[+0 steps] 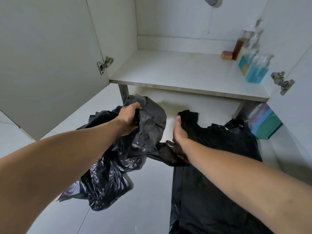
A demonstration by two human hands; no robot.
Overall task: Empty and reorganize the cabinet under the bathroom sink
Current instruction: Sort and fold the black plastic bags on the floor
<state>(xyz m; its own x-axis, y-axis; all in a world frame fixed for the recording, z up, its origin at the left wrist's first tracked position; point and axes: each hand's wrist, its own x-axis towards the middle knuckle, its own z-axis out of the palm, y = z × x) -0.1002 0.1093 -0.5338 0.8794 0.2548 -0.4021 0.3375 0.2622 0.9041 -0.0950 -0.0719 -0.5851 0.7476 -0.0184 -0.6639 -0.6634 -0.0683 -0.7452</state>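
Ribbed grey drain hose (213,1), cut off by the top edge. Clear pump bottles of blue liquid (257,72) and tall amber bottle (238,48) behind them, blurred; labels unreadable. Left hand (129,119): fingertips buried in the crumpled black plastic bag (148,130). Right hand (179,137): fingers partly hidden, grip not discernible. Flat black plastic bag (211,191) runs off the bottom edge.

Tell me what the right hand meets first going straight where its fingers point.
Probably just bare floor tile: the right hand points past the flat black bag into the gap under the cabinet shelf. Depth unclear.
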